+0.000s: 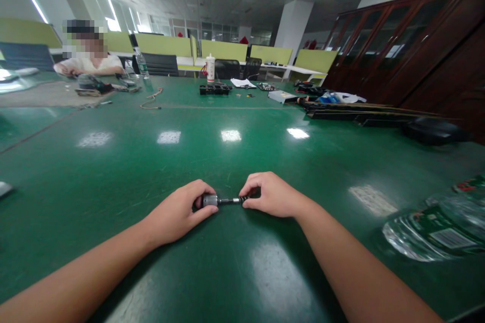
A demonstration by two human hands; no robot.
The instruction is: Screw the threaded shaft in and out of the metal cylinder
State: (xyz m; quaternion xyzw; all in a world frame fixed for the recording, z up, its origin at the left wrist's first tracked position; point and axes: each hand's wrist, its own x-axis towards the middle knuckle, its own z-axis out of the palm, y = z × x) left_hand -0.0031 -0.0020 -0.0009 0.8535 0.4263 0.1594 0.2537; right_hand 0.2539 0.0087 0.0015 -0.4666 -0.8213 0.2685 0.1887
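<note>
- Left hand: fingers closed around grey metal cylinder, low at the near middle of the glossy green counter; can't tell if it touches the surface.
- Right hand: fingers pinching small dark ridged piece at the far end of thin silver-and-black metal shaft, roughly in line with cylinder.
- Risk: small piece could slip and roll, given tight pinch and slick top; uneven pull might cock the shaft.
- Clear plastic bottle with green label, right of right forearm: elbow swung wide could knock it.
- Farther back: black rectangular block, tan cord, seated person; well apart from hands.
</note>
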